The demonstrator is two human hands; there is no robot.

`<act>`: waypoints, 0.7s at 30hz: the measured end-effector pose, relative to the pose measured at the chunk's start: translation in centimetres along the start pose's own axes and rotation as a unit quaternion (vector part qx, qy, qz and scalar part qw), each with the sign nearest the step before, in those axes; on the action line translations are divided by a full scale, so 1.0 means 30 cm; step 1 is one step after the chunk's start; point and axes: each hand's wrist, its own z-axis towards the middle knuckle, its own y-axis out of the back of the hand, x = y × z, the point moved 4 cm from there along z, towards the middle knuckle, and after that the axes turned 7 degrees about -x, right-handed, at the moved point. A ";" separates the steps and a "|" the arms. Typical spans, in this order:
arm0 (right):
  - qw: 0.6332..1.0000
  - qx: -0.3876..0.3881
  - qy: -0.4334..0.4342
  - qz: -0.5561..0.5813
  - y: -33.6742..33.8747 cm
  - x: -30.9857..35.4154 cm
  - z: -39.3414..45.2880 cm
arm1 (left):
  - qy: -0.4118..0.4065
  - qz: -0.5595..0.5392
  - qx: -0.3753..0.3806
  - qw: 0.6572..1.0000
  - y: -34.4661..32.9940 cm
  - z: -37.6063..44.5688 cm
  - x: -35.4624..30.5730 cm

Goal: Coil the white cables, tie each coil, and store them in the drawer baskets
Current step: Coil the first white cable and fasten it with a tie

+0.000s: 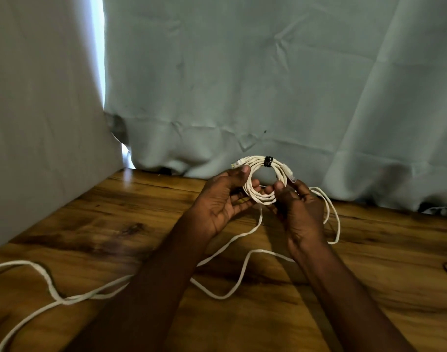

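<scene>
**Tied coil held up in both hands**

Fingers [252, 185] of the left hand [221, 201] curl under the small round coil of white network cable [261, 182], thumb pressing its rim at ten o'clock; the right hand [300, 207] pinches the rim at four o'clock. A black strap tie [268, 161] already binds the coil at twelve o'clock, with a clear plug end on either side of it. It looks light and springy, so I would grip across all the turns near the tie, not by a plug. Both forearms reach up from six o'clock, palms turned inward, holding the coil above the brown wooden worktop [115, 214]. A second loose white cable [227, 295] trails over the worktop toward eight o'clock. Behind hangs a pale grey cloth [268, 85]. No drawer basket shows.
</scene>
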 end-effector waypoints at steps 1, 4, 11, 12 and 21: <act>1.000 0.000 0.010 -0.007 -0.002 0.001 -0.003 | -0.001 -0.007 -0.009 1.000 0.004 0.005 0.001; 1.000 0.013 0.000 -0.016 -0.013 -0.009 -0.012 | 0.022 -0.019 -0.032 0.999 0.023 0.008 0.005; 0.998 0.010 -0.050 0.033 -0.011 -0.027 -0.016 | -0.004 0.028 -0.025 0.999 0.002 -0.001 0.003; 0.999 -0.002 -0.024 0.022 -0.008 -0.019 -0.017 | -0.049 0.053 -0.039 0.997 -0.003 0.000 0.002; 0.951 -0.024 0.248 -0.186 -0.011 0.048 -0.067 | -0.392 0.396 -0.229 0.798 -0.013 -0.061 -0.025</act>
